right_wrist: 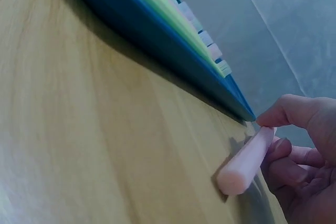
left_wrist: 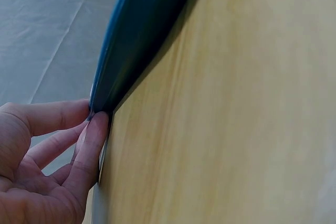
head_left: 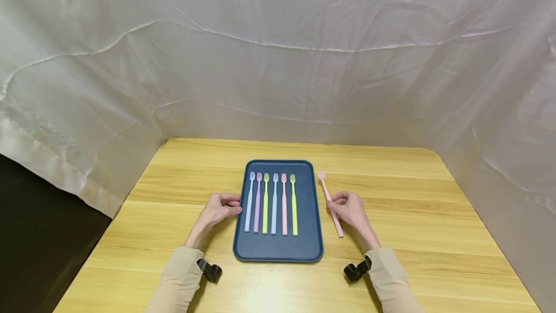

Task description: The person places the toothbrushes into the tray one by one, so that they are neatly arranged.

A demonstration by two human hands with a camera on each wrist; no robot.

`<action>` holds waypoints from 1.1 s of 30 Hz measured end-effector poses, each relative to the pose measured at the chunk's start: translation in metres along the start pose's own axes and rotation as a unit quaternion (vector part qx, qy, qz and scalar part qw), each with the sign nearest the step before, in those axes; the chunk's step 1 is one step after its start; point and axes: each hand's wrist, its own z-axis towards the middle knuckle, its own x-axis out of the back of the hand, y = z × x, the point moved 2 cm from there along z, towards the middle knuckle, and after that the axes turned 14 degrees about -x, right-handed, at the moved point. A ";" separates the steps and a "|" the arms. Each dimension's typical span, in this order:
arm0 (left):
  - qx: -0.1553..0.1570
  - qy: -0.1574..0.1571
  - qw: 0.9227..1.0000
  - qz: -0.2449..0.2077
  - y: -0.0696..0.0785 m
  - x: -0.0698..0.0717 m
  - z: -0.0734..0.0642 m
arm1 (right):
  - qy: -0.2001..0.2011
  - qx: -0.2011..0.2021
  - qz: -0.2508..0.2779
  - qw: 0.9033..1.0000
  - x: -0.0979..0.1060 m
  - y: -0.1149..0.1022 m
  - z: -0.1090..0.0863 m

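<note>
A dark blue tray (head_left: 278, 250) holds a row of several toothbrushes, heads toward the far side: blue, purple, green, blue, pink and green from left to right. My left hand (head_left: 219, 210) pinches the tray's left rim between thumb and fingers; the left wrist view shows the hand (left_wrist: 58, 156) at the tray's edge (left_wrist: 126, 40). To the right of the tray, a pink toothbrush (head_left: 337, 223) is pinched by the handle in my right hand (head_left: 353, 210). In the right wrist view its handle end (right_wrist: 241, 171) is close to the tabletop; whether it touches is unclear.
The wooden table (head_left: 434, 235) extends around the tray on all sides. A pale, creased curtain (head_left: 304, 76) hangs behind the table and along both sides. Each wrist wears a small black camera (head_left: 210, 270).
</note>
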 end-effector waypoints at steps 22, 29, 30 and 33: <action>0.001 0.002 1.000 -0.009 0.002 -0.001 -0.001 | -0.089 0.024 0.109 0.990 0.004 -0.006 -0.008; 0.002 0.001 1.000 -0.011 0.003 -0.001 -0.001 | -0.122 0.036 0.130 0.983 0.003 -0.008 -0.012; 0.003 0.002 1.000 -0.011 0.003 -0.001 -0.001 | -0.126 0.044 0.133 0.982 0.002 -0.008 -0.012; 0.008 0.006 1.000 -0.012 0.002 0.000 -0.001 | -0.138 0.074 0.144 0.977 -0.001 -0.010 -0.013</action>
